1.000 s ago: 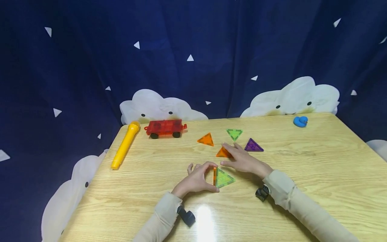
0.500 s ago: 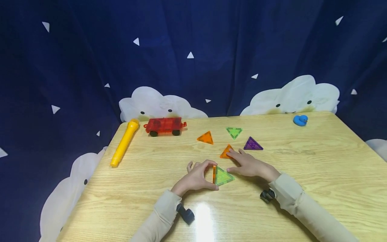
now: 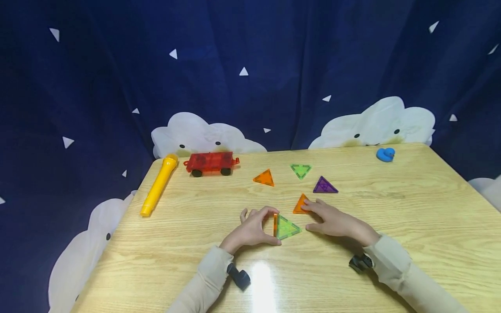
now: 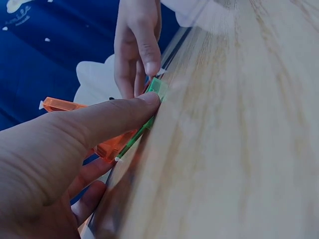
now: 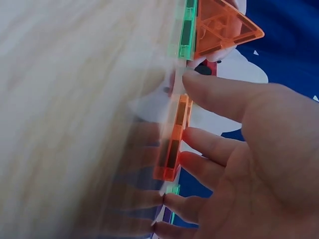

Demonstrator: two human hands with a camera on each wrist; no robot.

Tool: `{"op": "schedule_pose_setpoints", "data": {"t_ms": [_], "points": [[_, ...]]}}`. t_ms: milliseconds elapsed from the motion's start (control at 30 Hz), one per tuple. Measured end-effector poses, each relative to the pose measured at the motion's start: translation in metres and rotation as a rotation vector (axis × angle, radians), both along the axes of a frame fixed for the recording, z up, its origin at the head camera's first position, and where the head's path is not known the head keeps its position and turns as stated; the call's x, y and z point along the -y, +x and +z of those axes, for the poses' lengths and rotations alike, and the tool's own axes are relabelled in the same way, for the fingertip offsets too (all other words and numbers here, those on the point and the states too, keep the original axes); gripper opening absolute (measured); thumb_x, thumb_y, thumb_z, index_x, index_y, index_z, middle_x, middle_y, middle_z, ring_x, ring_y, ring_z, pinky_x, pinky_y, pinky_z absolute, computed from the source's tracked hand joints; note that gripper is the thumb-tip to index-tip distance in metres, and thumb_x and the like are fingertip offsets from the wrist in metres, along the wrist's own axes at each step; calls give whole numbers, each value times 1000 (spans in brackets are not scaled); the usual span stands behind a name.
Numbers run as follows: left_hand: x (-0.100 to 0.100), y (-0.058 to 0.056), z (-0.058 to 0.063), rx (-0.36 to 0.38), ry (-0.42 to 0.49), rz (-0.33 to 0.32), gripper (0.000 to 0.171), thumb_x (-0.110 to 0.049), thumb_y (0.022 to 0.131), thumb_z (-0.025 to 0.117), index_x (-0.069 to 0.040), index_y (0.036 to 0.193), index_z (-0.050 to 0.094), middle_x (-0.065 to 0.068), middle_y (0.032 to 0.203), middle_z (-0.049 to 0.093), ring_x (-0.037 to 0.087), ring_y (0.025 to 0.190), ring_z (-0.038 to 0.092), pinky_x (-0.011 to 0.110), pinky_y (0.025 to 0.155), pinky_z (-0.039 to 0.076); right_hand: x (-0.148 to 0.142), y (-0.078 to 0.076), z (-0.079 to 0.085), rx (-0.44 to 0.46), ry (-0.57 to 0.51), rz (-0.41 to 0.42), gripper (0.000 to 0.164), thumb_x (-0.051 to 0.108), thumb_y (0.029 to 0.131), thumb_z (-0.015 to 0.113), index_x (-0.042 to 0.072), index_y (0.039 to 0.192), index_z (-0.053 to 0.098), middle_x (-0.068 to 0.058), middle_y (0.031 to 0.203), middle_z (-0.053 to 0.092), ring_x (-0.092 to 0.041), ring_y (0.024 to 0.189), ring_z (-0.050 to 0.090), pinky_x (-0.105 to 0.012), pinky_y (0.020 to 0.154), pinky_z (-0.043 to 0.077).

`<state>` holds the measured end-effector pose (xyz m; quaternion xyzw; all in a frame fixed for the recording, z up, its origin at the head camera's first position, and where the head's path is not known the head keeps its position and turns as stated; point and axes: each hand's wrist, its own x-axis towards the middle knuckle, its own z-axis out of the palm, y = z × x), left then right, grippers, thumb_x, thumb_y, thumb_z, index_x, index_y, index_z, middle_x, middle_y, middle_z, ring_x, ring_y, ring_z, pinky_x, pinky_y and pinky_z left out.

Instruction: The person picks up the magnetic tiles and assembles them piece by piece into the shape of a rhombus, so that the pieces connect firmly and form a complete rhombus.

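Note:
My left hand (image 3: 252,227) spans an upright orange triangular magnetic tile (image 3: 275,225), index finger at its far end and thumb at its near end. Against that tile's foot a green triangular tile (image 3: 287,228) lies flat; the left wrist view shows the thumb (image 4: 132,109) over the green one's edge. Fingers extended, my right hand (image 3: 336,221) touches a second orange triangular tile (image 3: 301,204) lying on the table. Its fingertips (image 5: 188,134) meet that tile's side in the right wrist view, with the thumb held apart.
Beyond the hands lie another orange tile (image 3: 265,178), a small green tile (image 3: 301,170) and a purple tile (image 3: 325,185). Toward the back stand a red wheeled toy car base (image 3: 210,162), a yellow toy microphone (image 3: 158,186) and a blue toy duck (image 3: 385,154).
My right hand has moved right and nearer, and the flat orange tile under its fingertips has slid along with it. The left hand has stayed at the upright tile.

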<state>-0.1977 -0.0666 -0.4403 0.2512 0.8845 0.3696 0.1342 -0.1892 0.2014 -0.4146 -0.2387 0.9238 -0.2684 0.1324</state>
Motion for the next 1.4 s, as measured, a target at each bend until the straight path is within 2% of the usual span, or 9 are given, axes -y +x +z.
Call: {"op": "schedule_pose_setpoints", "data": {"t_ms": [167,267,433,600,800,967,1033,1200,1400], "points": [[0,0,0,-8,-2,-6,74,-33,66,87,-24,129,50,-2,117,57,17,105,44,55,108,-4,-4,1,0,-51,-33,-3,52,27,91,63,-5,131,53,-25,142,41,-49,132,31,-60,104,28],[0,0,0,-11,-1,-6,74,-32,66,87,-24,129,50,-2,121,57,18,107,44,55,108,-5,-5,-3,-2,-99,-39,-3,47,23,88,68,-3,126,59,-26,138,46,-47,127,38,-58,102,32],[0,0,-1,-5,6,-6,74,-31,66,87,-23,129,50,-2,128,56,20,112,44,55,108,-6,-6,-13,-4,-138,-60,11,61,16,80,76,-1,134,51,-28,140,42,-49,128,36,-62,103,28],[0,0,-3,-4,-5,-6,74,-33,66,87,-24,130,50,-2,127,56,19,110,44,55,108,-5,-6,-24,-6,-132,-47,5,73,20,79,78,-1,140,42,-27,142,41,-47,128,36,-65,103,21],[-1,0,-2,-2,-5,-2,74,-32,66,87,-24,129,50,-3,128,56,19,110,44,55,108,-5,-6,-32,-7,-149,-21,28,67,17,80,76,-4,136,46,-25,136,48,-43,122,44,-57,100,25],[0,-1,-1,-2,-6,2,74,-32,66,87,-24,129,50,-3,126,57,18,109,44,54,108,-5,-4,-34,-6,-145,-39,40,57,13,79,76,-1,130,54,-22,129,53,-41,118,45,-57,99,26],[0,0,-2,-3,-5,2,74,-33,65,87,-25,129,50,-3,126,57,18,109,44,54,108,-5,-3,-33,-6,-131,-44,30,57,12,78,76,0,129,55,-21,128,52,-40,117,45,-59,100,28],[0,0,-3,-8,-9,-2,74,-33,66,87,-24,129,50,-2,124,57,18,108,44,55,108,-5,-1,-30,-6,-135,-62,9,55,7,76,77,-1,127,58,-21,123,45,-35,109,48,-55,95,39],[0,-2,-2,-14,-9,-5,74,-33,65,87,-23,128,50,-2,125,58,19,109,44,55,108,-4,2,-30,-7,-131,-53,-58,55,6,74,78,0,125,59,-22,119,44,-33,105,48,-53,91,41]]}}
